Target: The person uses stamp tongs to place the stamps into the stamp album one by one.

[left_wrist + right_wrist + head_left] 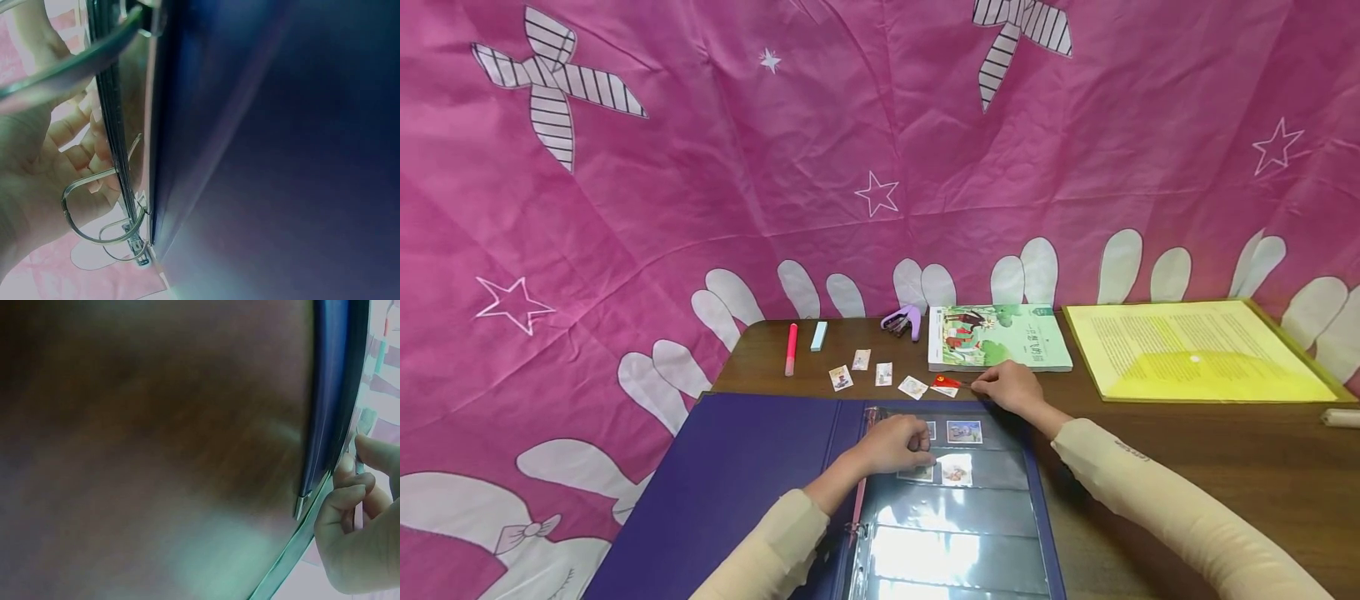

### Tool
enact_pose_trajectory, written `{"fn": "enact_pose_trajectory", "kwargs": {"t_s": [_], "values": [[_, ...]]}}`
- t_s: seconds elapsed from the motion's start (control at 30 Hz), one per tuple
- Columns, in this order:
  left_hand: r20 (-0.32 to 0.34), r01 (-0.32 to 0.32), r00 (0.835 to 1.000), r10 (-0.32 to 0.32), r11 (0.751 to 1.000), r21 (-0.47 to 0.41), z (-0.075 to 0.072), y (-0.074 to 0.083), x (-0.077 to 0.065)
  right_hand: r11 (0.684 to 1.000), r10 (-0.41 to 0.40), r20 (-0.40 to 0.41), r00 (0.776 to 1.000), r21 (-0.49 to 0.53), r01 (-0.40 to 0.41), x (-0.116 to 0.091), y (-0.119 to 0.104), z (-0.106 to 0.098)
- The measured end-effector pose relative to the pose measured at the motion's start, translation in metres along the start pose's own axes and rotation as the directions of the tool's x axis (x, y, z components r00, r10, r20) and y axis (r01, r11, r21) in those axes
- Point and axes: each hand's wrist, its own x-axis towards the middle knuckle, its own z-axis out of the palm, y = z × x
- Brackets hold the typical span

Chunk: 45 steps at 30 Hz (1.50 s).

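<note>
My right hand (1011, 387) grips slim metal tweezers (359, 464) between thumb and fingers, beyond the album's top edge. In the head view their tip meets a red-and-white stamp (946, 384) on the table. Loosely bent, the fingers of my left hand (895, 442) rest over the upper left of the clear pocket page (992, 504) with nothing seen in them. That page belongs to an open blue ring album (752, 483). Its upper pockets hold stamps, among them a bluish one (964, 432) and a pale one (957, 470); the left hand partly hides others.
More loose stamps (883, 373) lie behind the album. Farther back are a pink highlighter (792, 348), a pale blue eraser-like block (818, 336), a purple stapler (902, 322) and a green book (1000, 337). A yellow document folder (1202, 350) lies at the right.
</note>
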Motion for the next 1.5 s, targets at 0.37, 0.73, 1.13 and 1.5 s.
{"fn": "enact_pose_trajectory", "kwargs": {"t_s": [0.37,0.73,1.13,1.5], "values": [[0.001,0.006,1.000,-0.006,1.000,-0.013,0.000,-0.001,0.000,1.000,-0.009,-0.030,1.000,-0.012,0.009,-0.002,-0.006,0.003],[0.001,0.014,1.000,-0.014,1.000,-0.017,-0.001,0.001,-0.001,0.999,0.051,-0.011,0.999,0.017,-0.051,0.004,-0.005,0.001],[-0.004,0.017,1.000,-0.017,1.000,0.022,0.000,0.005,0.000,0.989,0.123,0.041,0.992,0.084,-0.126,0.003,0.006,-0.015],[0.046,-0.007,0.999,0.006,1.000,0.009,-0.005,0.013,0.004,0.989,0.093,0.038,0.995,0.110,-0.096,-0.017,0.015,-0.043]]}}
